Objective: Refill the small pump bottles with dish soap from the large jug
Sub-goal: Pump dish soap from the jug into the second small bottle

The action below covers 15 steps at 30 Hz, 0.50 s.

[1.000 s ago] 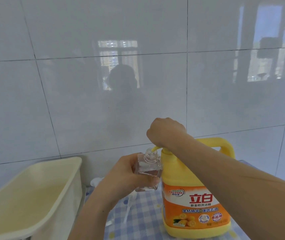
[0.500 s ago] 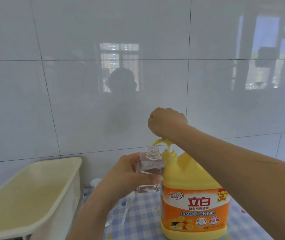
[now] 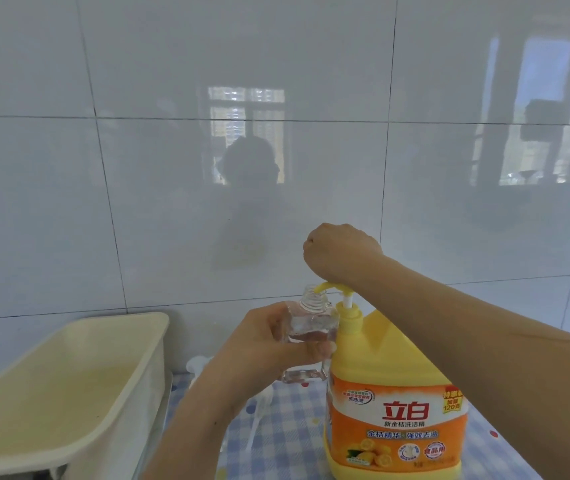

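Your left hand (image 3: 263, 351) grips the small pump bottle (image 3: 311, 327) at the jug's (image 3: 394, 393) ten o'clock, neck under the nozzle (image 3: 322, 287). Your right hand (image 3: 340, 251) curls over the pump (image 3: 341, 289). If the neck drifts, soap likely streaks onto the table (image 3: 276, 431).

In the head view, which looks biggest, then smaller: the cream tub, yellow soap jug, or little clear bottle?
1. cream tub, partly cut off by the frame
2. yellow soap jug, its base cut off too
3. little clear bottle, plainly smallest
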Motion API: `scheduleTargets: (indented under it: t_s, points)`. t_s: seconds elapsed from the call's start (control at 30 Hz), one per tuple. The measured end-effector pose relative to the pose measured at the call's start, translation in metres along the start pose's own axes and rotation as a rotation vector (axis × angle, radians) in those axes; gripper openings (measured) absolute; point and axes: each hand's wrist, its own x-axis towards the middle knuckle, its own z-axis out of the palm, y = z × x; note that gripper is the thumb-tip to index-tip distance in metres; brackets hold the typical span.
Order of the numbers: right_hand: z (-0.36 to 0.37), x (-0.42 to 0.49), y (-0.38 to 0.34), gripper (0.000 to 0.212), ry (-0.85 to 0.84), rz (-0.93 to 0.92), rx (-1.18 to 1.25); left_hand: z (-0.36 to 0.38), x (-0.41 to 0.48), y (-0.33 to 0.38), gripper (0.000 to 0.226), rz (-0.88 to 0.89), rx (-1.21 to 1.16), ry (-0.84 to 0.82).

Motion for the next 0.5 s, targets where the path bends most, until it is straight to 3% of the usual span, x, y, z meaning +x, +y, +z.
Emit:
scheduleTargets:
  t_s: [0.5]
  points:
    - [0.013,-0.005,0.001,0.02,-0.035,0.007,-0.061,-0.003,0.004,-0.01,0.026,-0.062,0.08,0.02]
